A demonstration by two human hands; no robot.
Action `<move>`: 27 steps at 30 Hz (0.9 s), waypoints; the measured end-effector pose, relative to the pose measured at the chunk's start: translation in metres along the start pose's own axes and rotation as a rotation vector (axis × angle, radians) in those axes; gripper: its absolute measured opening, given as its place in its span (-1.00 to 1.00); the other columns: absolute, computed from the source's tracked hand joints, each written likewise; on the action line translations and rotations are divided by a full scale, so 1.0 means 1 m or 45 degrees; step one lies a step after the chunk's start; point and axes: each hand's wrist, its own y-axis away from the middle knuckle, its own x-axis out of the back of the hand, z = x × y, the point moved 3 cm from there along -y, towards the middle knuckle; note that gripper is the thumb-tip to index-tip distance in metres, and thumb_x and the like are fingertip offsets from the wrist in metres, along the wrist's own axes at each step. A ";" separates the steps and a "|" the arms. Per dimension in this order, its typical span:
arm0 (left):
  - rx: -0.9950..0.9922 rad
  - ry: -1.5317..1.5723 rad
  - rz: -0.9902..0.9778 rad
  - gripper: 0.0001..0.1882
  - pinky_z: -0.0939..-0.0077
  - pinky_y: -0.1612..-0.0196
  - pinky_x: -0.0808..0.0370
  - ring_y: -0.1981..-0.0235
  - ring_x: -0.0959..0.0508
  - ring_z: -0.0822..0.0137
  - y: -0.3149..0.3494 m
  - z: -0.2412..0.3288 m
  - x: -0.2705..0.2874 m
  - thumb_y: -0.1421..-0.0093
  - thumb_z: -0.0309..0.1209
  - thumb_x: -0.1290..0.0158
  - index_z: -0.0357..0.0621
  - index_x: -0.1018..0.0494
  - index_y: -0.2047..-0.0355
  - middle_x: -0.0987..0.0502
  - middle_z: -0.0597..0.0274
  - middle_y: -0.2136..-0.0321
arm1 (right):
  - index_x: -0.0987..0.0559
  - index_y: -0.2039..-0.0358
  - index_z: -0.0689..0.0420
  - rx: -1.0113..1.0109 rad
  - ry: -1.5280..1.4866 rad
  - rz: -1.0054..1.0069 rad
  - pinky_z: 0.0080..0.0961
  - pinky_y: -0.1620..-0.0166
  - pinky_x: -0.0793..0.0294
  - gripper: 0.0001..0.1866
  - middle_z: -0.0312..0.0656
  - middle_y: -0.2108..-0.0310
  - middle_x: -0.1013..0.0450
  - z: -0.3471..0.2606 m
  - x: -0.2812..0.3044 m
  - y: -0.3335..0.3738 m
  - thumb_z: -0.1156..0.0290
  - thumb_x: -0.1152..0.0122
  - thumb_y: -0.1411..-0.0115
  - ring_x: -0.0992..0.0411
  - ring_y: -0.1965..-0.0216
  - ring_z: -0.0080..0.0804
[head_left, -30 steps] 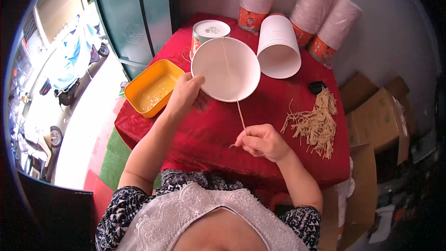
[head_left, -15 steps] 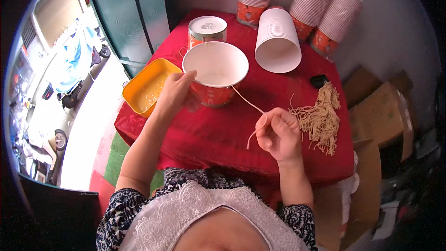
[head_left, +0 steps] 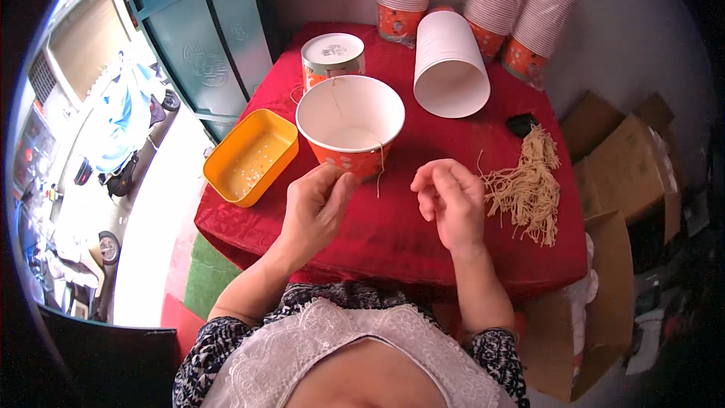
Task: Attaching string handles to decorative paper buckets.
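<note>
While the paper bucket (head_left: 350, 127) stands upright mid-bench on the red cloth (head_left: 423, 219), both hands sit just near of it. Left hand (head_left: 317, 208): fingers curled together, thumb tip at the bucket's near wall; contact likely, but I cannot tell whether it pinches anything. Right hand (head_left: 451, 200): fingers loosely bent, apart, palm hidden from view; no visible grip, nothing seen in it. A thin string (head_left: 380, 166) hangs over the bucket's near rim and down the outer wall; a second strand runs down the inside far wall, its end too fine to trace. Bucket's orange outside is mostly hidden by the white inside.

Loose bundle of tan strings (head_left: 529, 185) lies right of the right hand, apart from it. Small dark object (head_left: 521, 124) just far of the bundle, too small to identify. Lidded bucket (head_left: 332, 57) just behind the open one. White bucket stack lying on its side (head_left: 451, 68), mouth facing near. Upright stacks (head_left: 521, 11) at far edge, tops cut off. Yellow tray (head_left: 251, 155) at the left bench edge, contents unclear. Cardboard boxes (head_left: 627, 166) at right, partly in shadow.
</note>
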 end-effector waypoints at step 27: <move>0.471 0.606 -0.365 -0.76 0.69 0.67 -0.31 0.68 -0.42 0.57 -0.008 -0.006 -0.045 -0.24 -0.41 -0.08 -0.32 -0.43 0.15 -0.52 0.31 0.55 | -0.50 0.37 0.21 -0.281 -0.031 -0.212 -0.79 0.74 -0.07 -0.83 -0.37 0.67 -0.33 0.007 -0.013 -0.052 0.37 -0.07 -0.28 -0.11 0.76 -0.76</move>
